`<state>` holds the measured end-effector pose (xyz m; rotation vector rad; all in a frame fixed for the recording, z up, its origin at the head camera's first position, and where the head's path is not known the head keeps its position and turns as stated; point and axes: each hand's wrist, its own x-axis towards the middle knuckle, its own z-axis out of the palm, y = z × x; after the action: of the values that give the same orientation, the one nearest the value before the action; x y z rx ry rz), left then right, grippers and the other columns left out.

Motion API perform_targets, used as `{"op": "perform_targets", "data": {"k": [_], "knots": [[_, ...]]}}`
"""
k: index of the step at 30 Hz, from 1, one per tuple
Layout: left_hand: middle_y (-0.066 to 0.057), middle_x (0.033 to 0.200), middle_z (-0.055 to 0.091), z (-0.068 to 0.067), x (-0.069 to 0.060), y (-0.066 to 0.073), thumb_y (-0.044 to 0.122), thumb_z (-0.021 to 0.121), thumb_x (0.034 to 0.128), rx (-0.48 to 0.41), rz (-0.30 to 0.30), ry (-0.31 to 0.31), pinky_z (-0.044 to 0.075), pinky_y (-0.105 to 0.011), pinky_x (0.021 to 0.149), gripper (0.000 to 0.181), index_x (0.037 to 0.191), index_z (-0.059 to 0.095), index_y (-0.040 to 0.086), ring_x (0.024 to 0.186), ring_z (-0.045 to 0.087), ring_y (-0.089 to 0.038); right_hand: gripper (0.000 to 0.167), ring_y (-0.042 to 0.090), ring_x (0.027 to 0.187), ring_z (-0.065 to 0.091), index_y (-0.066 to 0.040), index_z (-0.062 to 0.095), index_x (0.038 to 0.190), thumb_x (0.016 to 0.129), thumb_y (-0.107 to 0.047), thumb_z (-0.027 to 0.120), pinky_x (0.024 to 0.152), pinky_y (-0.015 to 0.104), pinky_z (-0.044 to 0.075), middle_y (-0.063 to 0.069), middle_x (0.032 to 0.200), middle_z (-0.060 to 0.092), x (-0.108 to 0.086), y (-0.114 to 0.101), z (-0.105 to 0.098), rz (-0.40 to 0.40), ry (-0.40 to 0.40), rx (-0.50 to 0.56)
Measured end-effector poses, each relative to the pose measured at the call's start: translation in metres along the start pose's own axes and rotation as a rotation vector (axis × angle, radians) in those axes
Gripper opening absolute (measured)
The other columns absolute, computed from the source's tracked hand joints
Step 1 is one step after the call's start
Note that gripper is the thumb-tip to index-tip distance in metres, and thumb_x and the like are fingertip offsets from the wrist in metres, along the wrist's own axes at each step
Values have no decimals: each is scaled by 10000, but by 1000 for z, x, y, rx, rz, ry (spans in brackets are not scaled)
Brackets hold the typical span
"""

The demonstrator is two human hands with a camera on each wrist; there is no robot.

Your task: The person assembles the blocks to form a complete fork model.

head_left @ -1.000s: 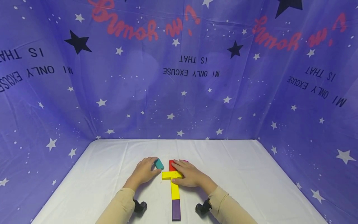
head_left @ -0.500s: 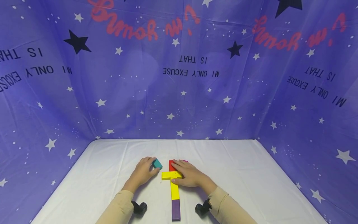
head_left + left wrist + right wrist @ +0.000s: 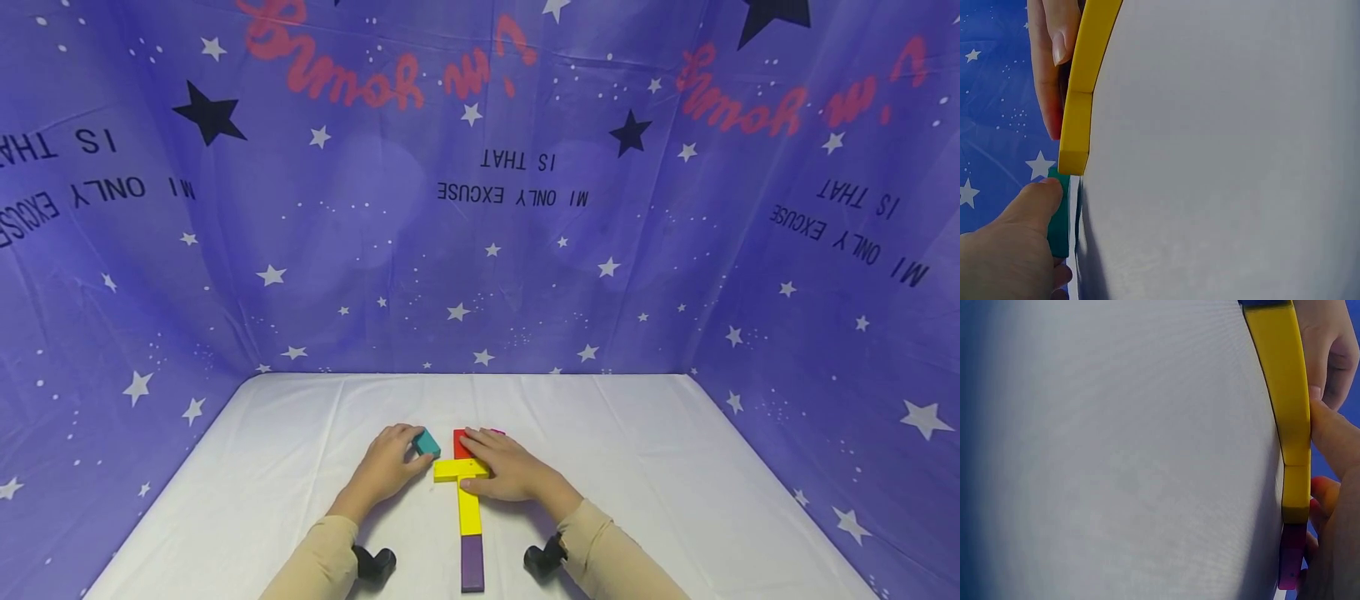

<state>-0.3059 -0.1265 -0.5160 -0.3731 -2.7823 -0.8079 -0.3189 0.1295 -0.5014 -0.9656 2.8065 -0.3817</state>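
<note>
My left hand (image 3: pixel 386 462) pinches a teal block (image 3: pixel 427 443) between thumb and fingers, left of a row of blocks. In the left wrist view the teal block (image 3: pixel 1059 219) is slightly raised off the cloth. The right hand (image 3: pixel 510 467) rests over the row's far end, fingers stretched across a red block (image 3: pixel 460 442). Its thumb touches the yellow blocks: one crosswise (image 3: pixel 447 471), one lengthwise (image 3: pixel 469 510). A purple block (image 3: pixel 472 563) continues the row toward me. Mostly hidden under my right fingers is a magenta block (image 3: pixel 1292 556).
A white cloth (image 3: pixel 645 467) covers the table. Purple star-printed curtains (image 3: pixel 480 275) stand at the back and both sides. Black wrist-camera mounts (image 3: pixel 375 564) hang inward from both sleeves.
The left hand with the teal block shifted slightly left, then back right and a little nearer the yellow crosswise block. The right hand and the row look unchanged.
</note>
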Motion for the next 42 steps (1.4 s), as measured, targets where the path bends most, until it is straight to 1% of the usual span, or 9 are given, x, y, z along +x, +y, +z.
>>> {"op": "perform_targets", "data": {"k": [5, 13, 19, 24, 29, 36, 42], "knots": [[-137, 1308, 621, 3, -1, -1, 364, 737, 875, 1, -4, -5, 426, -536, 1087, 551, 1326, 614, 73, 1231, 559, -317, 826, 232, 1541, 189, -299, 242, 1581, 908, -752, 396, 1254, 497, 164, -92, 1665, 179, 0, 0, 0, -4, 2, -2], [-126, 1290, 636, 3, -2, 0, 356, 731, 884, 9, 10, -3, 433, -527, 1079, 543, 1333, 614, 72, 1214, 569, -310, 823, 229, 1540, 193, -284, 250, 1581, 912, -737, 409, 1255, 498, 164, -79, 1664, 189, 0, -1, -1, -14, 0, -5], [-129, 1313, 623, 2, -3, 0, 355, 717, 900, 4, 3, -27, 428, -524, 1088, 548, 1357, 598, 76, 1232, 558, -313, 816, 238, 1537, 201, -273, 256, 1581, 919, -718, 428, 1250, 508, 176, -68, 1663, 198, 0, -1, -2, -16, 4, -8], [-131, 1339, 608, 1, -2, 2, 351, 701, 914, -15, -6, -54, 411, -533, 1102, 546, 1373, 587, 78, 1269, 536, -321, 818, 243, 1534, 210, -251, 262, 1581, 924, -706, 437, 1247, 516, 181, -41, 1661, 215, -1, -3, -4, -22, 4, 10], [-123, 1351, 604, 0, -2, 2, 348, 697, 917, -22, -8, -63, 403, -536, 1110, 545, 1382, 584, 88, 1287, 524, -322, 813, 250, 1534, 209, -255, 257, 1582, 926, -699, 441, 1245, 524, 181, -41, 1661, 213, -2, -4, -5, -16, -1, 12], [-111, 1346, 613, -1, -3, 3, 351, 714, 902, 4, 2, -64, 392, -564, 1096, 543, 1372, 598, 104, 1291, 524, -323, 814, 245, 1536, 204, -275, 251, 1582, 920, -713, 432, 1248, 515, 179, -63, 1662, 202, -2, -3, -3, -8, -3, 4], [-112, 1353, 609, -2, -3, 4, 340, 716, 902, -8, -4, -70, 383, -568, 1102, 538, 1371, 598, 104, 1302, 515, -325, 813, 249, 1538, 198, -276, 250, 1582, 919, -708, 440, 1247, 521, 176, -64, 1663, 198, -1, -3, -4, -9, -9, 8]]}}
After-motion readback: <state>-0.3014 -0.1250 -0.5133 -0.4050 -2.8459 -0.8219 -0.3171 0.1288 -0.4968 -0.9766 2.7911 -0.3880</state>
